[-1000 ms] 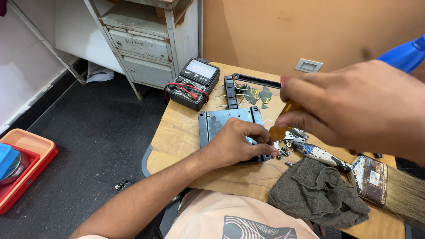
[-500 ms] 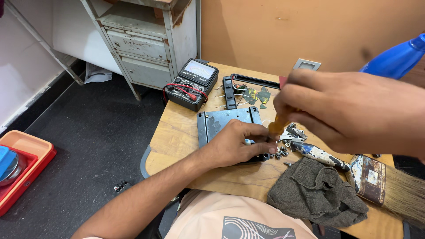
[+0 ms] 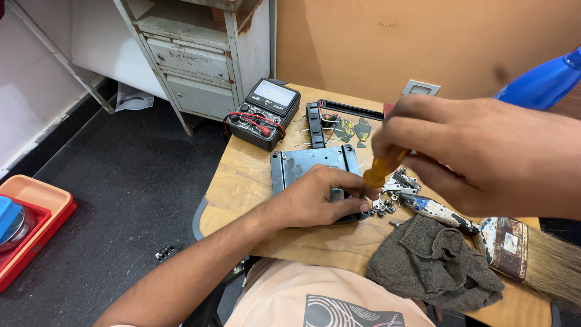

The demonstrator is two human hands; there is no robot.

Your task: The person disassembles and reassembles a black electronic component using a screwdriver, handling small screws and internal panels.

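Note:
My left hand [image 3: 324, 198] presses down on a grey metal plate [image 3: 302, 165] lying on the wooden table [image 3: 242, 188], fingers curled over the plate's near right corner. My right hand [image 3: 484, 157] grips a screwdriver with an orange handle [image 3: 380, 171], held upright with its tip down by the left fingertips. The tip itself is hidden behind the fingers. Several small screws [image 3: 382, 209] lie loose just right of the left hand.
A black multimeter with red leads [image 3: 264, 112] and a black frame holding small parts [image 3: 339, 124] sit at the table's back. A dark rag [image 3: 436, 263] and an old paintbrush [image 3: 508, 239] lie at right. A blue bottle [image 3: 541, 82], a worn metal cabinet [image 3: 200, 60] and an orange tray [image 3: 30, 224] on the floor surround the table.
My right hand has shifted slightly left and down with the screwdriver, bringing it closer to the left fingers. The left hand stays on the plate.

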